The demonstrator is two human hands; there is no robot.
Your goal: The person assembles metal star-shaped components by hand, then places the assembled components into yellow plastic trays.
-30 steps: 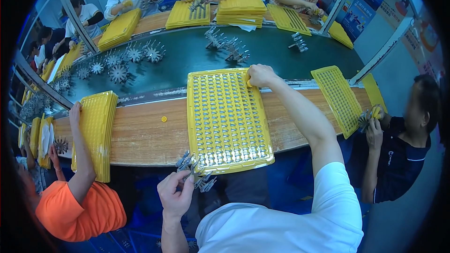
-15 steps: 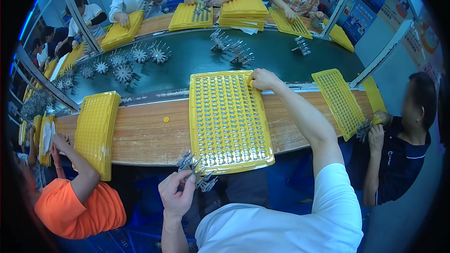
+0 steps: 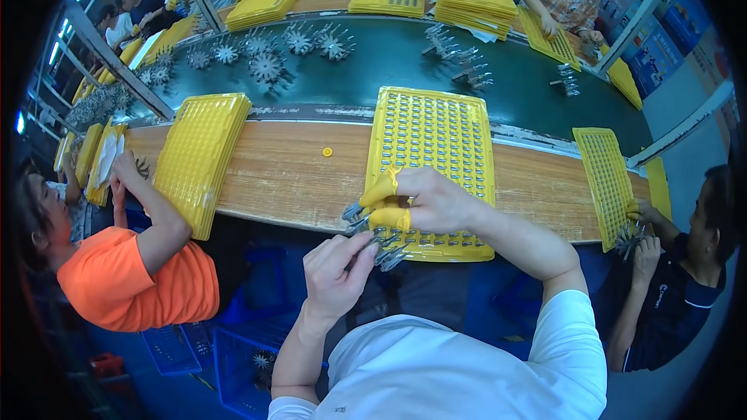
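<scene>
My left hand (image 3: 338, 272) is closed on a spiky cluster of grey metal parts (image 3: 391, 255), just off the near left corner of a yellow plastic tray (image 3: 377, 140). My right hand (image 3: 432, 201) wears yellow finger covers on thumb and forefinger. Those two fingertips pinch at the cluster's upper end, and my palm hangs over the lower part of the tray. Rows of small silver metal pieces fill the visible pockets of the tray. What exactly lies between the right fingertips is partly hidden.
A small yellow ring (image 3: 327, 152) lies on the wooden bench (image 3: 288, 179). Left of it stands a stack of yellow trays (image 3: 204, 155). Beyond runs a green belt (image 3: 358, 70) bearing star-shaped metal clusters (image 3: 267, 67). Co-workers sit left, right and opposite; blue crates (image 3: 241, 373) stand below.
My right hand has come from the tray's far right corner back to the metal cluster at my left hand. My left hand keeps its hold. The whole view has shifted.
</scene>
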